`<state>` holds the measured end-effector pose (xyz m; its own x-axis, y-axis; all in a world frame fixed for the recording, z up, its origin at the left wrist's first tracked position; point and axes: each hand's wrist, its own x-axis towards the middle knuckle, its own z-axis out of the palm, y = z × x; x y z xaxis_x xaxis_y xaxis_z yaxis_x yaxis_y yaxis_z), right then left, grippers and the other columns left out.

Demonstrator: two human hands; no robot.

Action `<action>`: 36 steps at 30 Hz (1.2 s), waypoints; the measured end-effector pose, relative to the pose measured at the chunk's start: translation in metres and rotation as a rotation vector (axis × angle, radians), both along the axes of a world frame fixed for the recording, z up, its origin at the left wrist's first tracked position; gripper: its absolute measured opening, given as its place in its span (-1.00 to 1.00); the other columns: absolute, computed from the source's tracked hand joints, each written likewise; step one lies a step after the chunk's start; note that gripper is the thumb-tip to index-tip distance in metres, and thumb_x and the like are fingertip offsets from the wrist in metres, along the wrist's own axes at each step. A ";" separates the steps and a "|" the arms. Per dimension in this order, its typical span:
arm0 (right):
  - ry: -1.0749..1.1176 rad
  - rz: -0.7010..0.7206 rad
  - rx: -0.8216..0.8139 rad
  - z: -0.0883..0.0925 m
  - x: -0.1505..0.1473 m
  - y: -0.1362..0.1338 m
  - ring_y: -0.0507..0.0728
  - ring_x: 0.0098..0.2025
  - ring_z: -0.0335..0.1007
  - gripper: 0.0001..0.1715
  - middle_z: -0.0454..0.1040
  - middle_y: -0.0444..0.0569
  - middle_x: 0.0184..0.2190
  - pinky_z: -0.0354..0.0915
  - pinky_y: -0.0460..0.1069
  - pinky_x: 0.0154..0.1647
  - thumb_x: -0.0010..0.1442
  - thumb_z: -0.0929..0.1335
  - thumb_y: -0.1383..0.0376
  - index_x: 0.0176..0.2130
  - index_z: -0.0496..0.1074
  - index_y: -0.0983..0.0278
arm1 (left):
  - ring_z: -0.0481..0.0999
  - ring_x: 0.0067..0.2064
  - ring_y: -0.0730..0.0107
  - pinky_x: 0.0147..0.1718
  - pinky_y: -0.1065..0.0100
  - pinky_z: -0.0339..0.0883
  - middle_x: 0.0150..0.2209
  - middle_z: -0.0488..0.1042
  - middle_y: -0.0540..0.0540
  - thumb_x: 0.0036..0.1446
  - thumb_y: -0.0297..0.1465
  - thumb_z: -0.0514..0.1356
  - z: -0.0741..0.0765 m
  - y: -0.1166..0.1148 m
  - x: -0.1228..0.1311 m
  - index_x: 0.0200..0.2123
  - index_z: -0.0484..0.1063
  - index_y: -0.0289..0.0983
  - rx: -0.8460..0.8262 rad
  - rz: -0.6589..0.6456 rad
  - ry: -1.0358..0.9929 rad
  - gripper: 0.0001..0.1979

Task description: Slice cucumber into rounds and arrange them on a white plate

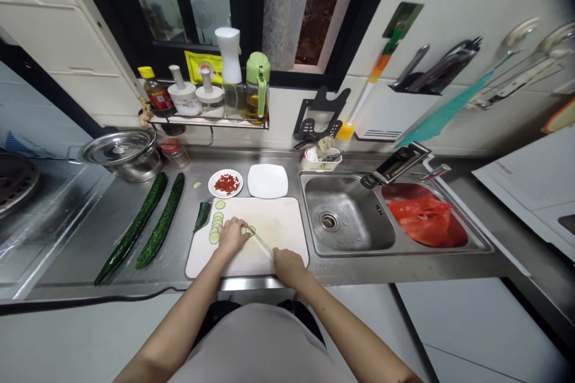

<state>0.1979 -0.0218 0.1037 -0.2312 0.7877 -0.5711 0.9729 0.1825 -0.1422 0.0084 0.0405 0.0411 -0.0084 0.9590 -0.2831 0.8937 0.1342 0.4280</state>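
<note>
R hand (288, 266) is gripping the knife (264, 245), fingers closed round its near end, blade slanting up-L over the white board (269, 265). L hand (232, 238) is resting over the board w/ fingers bent, tips sitting right by a cut slice (250, 230) nr the blade's far end; can't tell if that grip is really pinching it. Other slices (215, 224) are overlapping in a row just L of L hand, w/ a single round (220, 204) lying apart above them. A dark green stub (202, 215) is lying by the board's L edge. Farther L, 2 whole cukes (160, 221) are lying side by side on the steel desk (76, 239), well apart from both hands. Behind the board, a round plate (212, 184) is holding red bits (227, 184), & a squarish plate (267, 181) is sitting just R of it. A lidded pot (130, 164) & a red-capped jar (175, 155) are standing at the back, L side. To the R, the sink (350, 248) is adjoining the board area, a red bag (422, 218) lying in its R basin.
</note>
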 end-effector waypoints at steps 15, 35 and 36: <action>0.003 -0.019 -0.017 0.005 0.005 -0.008 0.24 -0.08 0.46 -0.66 0.51 0.21 -0.18 0.30 0.05 -0.19 0.23 0.15 0.43 -0.07 0.36 0.34 | 0.39 0.02 0.09 -0.05 0.19 0.12 -0.08 0.45 -0.12 -0.02 -0.25 0.23 0.007 0.005 0.007 -0.23 0.46 -0.15 -0.063 0.029 0.077 -0.75; 0.007 -0.031 -0.016 0.000 0.010 -0.013 0.25 -0.09 0.46 -0.68 0.52 0.20 -0.21 0.30 0.05 -0.20 0.19 0.19 0.42 -0.08 0.37 0.34 | 0.50 -0.11 0.27 -0.07 0.24 0.16 -0.26 0.57 0.03 0.06 -0.43 0.11 0.003 -0.005 0.011 -0.18 0.43 -0.10 -0.088 0.110 -0.132 -0.76; 0.009 -0.029 -0.014 0.000 0.010 -0.013 0.25 -0.08 0.46 -0.68 0.51 0.20 -0.20 0.30 0.04 -0.19 0.19 0.19 0.42 -0.08 0.37 0.34 | 0.50 -0.11 0.27 -0.07 0.24 0.16 -0.26 0.58 0.02 0.06 -0.42 0.12 0.002 -0.005 0.011 -0.18 0.43 -0.10 -0.087 0.113 -0.139 -0.76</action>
<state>0.2079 -0.0345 0.1036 -0.2137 0.7861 -0.5800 0.9764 0.1521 -0.1536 0.0191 0.0354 0.0435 -0.0694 0.9260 -0.3710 0.8043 0.2719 0.5283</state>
